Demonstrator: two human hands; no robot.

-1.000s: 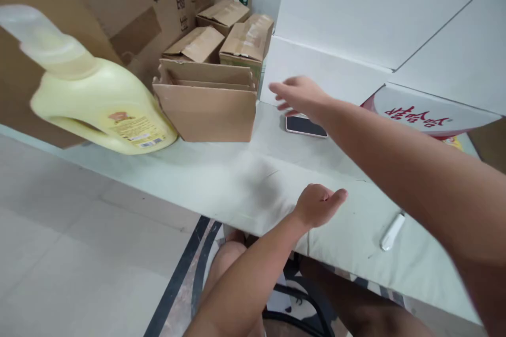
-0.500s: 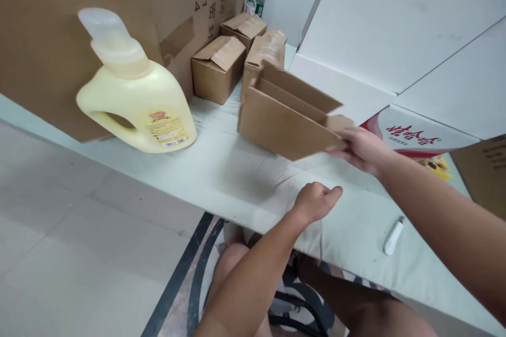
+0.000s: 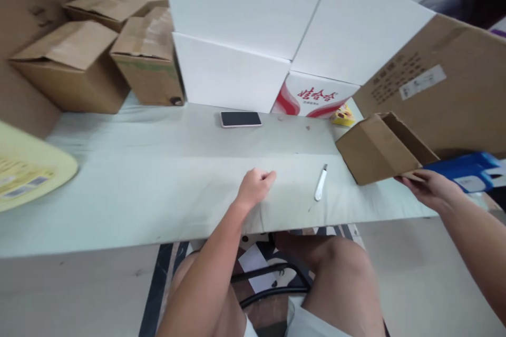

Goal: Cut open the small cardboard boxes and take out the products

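My right hand [image 3: 430, 189] pinches the flap edge of an open cardboard box [image 3: 379, 150] at the right side of the table. The box is tilted, its opening facing up and to the right. Just beyond that hand lies a blue package [image 3: 462, 171] with a white label. My left hand [image 3: 256, 185] rests loosely closed over the table's middle, its thumb pointing right, with nothing seen in it. To its right a white utility knife [image 3: 321, 183] lies on the pale green tablecloth [image 3: 158, 184].
A phone [image 3: 241, 119] lies near the white panels [image 3: 233, 73] at the back. Several closed cartons [image 3: 146, 58] stand at the back left, a yellow jug [image 3: 31, 168] at the left edge. A red-and-white box [image 3: 312, 95], a small yellow box [image 3: 343, 116] and a large carton [image 3: 446, 84] line the back right.
My right hand has carried the open box from the table's middle to the right side. The view has turned right. My left hand stays closed over the table.
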